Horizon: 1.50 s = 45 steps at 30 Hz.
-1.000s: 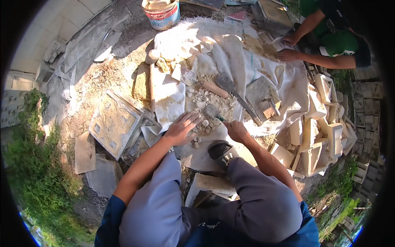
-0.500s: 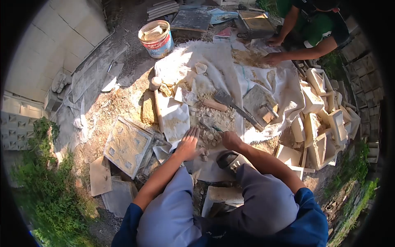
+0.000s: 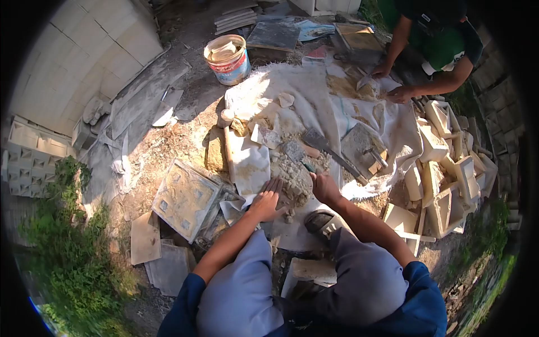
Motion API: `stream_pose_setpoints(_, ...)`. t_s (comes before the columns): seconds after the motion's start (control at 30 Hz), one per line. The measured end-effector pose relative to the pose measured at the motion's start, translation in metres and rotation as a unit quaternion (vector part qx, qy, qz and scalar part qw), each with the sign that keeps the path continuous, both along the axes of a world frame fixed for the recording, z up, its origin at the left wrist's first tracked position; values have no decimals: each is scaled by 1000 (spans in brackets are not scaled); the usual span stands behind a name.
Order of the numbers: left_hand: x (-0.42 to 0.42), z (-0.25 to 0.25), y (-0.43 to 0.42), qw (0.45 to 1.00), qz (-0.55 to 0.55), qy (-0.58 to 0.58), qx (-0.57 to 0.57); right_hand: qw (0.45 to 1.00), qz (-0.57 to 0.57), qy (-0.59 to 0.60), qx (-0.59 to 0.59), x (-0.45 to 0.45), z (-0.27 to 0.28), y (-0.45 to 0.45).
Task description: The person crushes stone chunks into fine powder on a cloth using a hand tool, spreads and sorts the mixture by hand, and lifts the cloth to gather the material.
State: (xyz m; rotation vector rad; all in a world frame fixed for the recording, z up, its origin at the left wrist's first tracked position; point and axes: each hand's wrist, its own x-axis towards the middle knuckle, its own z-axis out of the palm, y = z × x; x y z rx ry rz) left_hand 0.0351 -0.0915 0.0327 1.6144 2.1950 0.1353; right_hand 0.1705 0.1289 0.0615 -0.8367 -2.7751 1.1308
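Note:
My left hand [image 3: 266, 202] lies with fingers extended at the left edge of a pile of pale rubble and powder [image 3: 292, 181]. On the pile's right side, my right hand [image 3: 325, 188] is closed around the green handle of a trowel [image 3: 293, 150], whose grey blade rests over the top of the pile. A wooden-handled mallet [image 3: 229, 151] lies on the white sacking [image 3: 309, 84] to the left. Behind the trowel is a long dark metal tool [image 3: 337, 157], and a hammer [image 3: 377, 156] sits on a grey slab to the right.
A co-worker's hands [image 3: 393, 84] handle a pale piece at the upper right. Cast blocks [image 3: 443, 168] are heaped at the right. A paint bucket [image 3: 229, 62] stands at the back, and a square mould [image 3: 186, 199] lies left. My sandalled foot [image 3: 323, 222] is close to the pile.
The trowel blade has moved from the near part of the rubble to its far side, and the rubble is heaped differently. The camera view has shifted. The co-worker's hands now handle a pale piece.

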Motion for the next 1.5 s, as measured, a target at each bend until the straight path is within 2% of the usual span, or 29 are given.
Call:
stream_pose_setpoints(0.03, 1, 3, 1, 1000, 6, -16, -8, 996, 33, -77, -2, 7, -12, 3)
stream_pose_setpoints(0.2, 4, 0, -3, 1000, 26, -14, 9, 995, 39, -86, -10, 4, -21, 8)
stream_pose_setpoints(0.3, 1, 5, 1, 999, 35, -17, 23, 999, 29, -27, -6, -4, -1, 5)
stream_pose_setpoints(0.37, 0, 0, -2, 998, 26, -12, 47, 989, 7, 145, 22, -13, 12, -1)
stream_pose_setpoints(0.5, 0, 2, -2, 997, 46, -13, 59, 985, -8, 170, 22, -24, 13, -5)
stream_pose_setpoints(0.6, -1, -7, -3, 998, 36, 8, 60, 987, 42, 151, 35, -2, -31, 0)
stream_pose_setpoints(0.67, 0, -5, -2, 996, 51, -4, 70, 994, 50, -95, 9, 7, -42, 3)
stream_pose_setpoints(0.7, -4, -5, 0, 996, 50, -1, 71, 994, 50, -92, 10, 1, -39, 9)
stream_pose_setpoints(0.77, 0, -8, -3, 995, 46, -4, 89, 997, 44, -60, -31, 0, -27, 14)
stream_pose_setpoints(0.8, -1, -8, -2, 995, 45, -5, 89, 998, 53, 11, -19, 0, -34, 17)
stream_pose_setpoints(0.9, -2, 1, -2, 996, 47, -9, 77, 998, -15, 53, -14, -6, 22, 8)
stream_pose_setpoints(1.0, -1, 5, -3, 997, 50, -22, 60, 994, -13, 106, -24, 10, 24, 2)
stream_pose_setpoints(1.03, -2, -3, -5, 996, 43, -11, 72, 994, -13, 107, -24, 18, 10, 4)
stream_pose_setpoints(1.1, -3, -6, -4, 996, 39, 0, 86, 991, 115, -51, 43, 42, -67, 14)
stream_pose_setpoints(1.13, -3, -4, -3, 995, 42, -7, 88, 985, 142, -59, 74, 47, -111, 17)
stream_pose_setpoints(1.17, -2, -3, -4, 995, 41, -15, 85, 986, 141, -60, 73, 44, -98, 16)
stream_pose_setpoints(1.23, -5, -2, 0, 995, 42, -14, 85, 982, 114, -147, 13, 9, -43, 20)
stream_pose_setpoints(1.27, -1, -4, -3, 996, 45, -19, 79, 988, 71, -136, -11, 0, -33, 22)
stream_pose_setpoints(1.3, 0, -4, -3, 996, 44, -19, 76, 994, 78, -78, 24, -3, -34, 25)
stream_pose_setpoints(1.37, -2, -2, -3, 996, 40, -7, 78, 1000, 24, 5, 6, -9, 13, 20)
stream_pose_setpoints(1.43, -2, 4, -3, 995, 42, -19, 90, 999, 7, 39, -13, -6, 38, 13)
stream_pose_setpoints(1.5, -2, 8, -2, 996, 45, -27, 70, 997, -5, 71, -28, 3, 36, 8)
